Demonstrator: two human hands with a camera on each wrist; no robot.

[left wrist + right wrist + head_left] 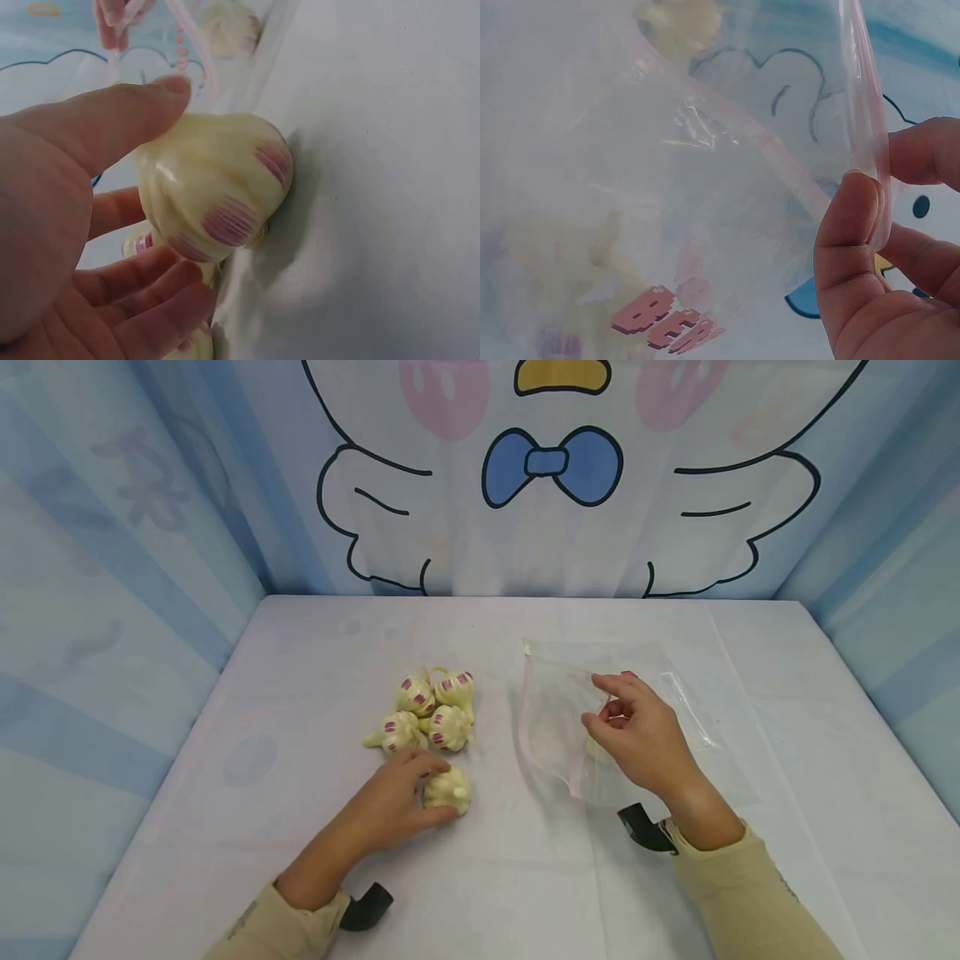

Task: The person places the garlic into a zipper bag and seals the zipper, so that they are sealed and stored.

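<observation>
My left hand (397, 797) holds a pale yellow garlic bulb (214, 176) with purple-streaked patches, low over the table. In the left wrist view the thumb lies along its upper side and the fingers are curled below and behind it. My right hand (645, 735) pinches the pink zip edge of a clear zip bag (551, 693) between thumb and fingers, lifting the mouth. Red lettering (660, 319) marks the bag's film. Another garlic bulb (229, 30) lies inside the bag, mostly hidden behind the right hand in the head view.
Several more garlic bulbs (450, 727) sit clustered just beyond the left hand. The white table (247, 827) is bounded by a printed curtain (551, 552) at the back and blue curtains (112, 610) at the sides. A black wrist mount (367, 908) juts from the left sleeve.
</observation>
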